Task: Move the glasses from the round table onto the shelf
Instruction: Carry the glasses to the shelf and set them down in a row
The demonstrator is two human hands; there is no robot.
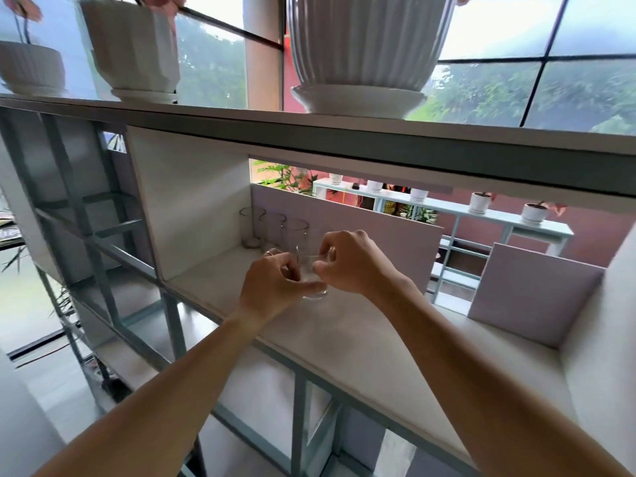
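Note:
A clear drinking glass (314,277) stands upright on the white shelf board (361,346), between both my hands. My left hand (272,287) grips its left side with curled fingers; a ring shows on one finger. My right hand (351,263) pinches the glass at its rim and right side. Three more clear glasses (272,232) stand in a row behind it, running toward the back left corner of the compartment. The round table is out of view.
White plant pots (364,46) sit on the top board (309,132) right above the compartment. A lilac back panel (378,232) and a second panel (530,290) close the rear. Grey-blue frame bars (103,242) lie left and below.

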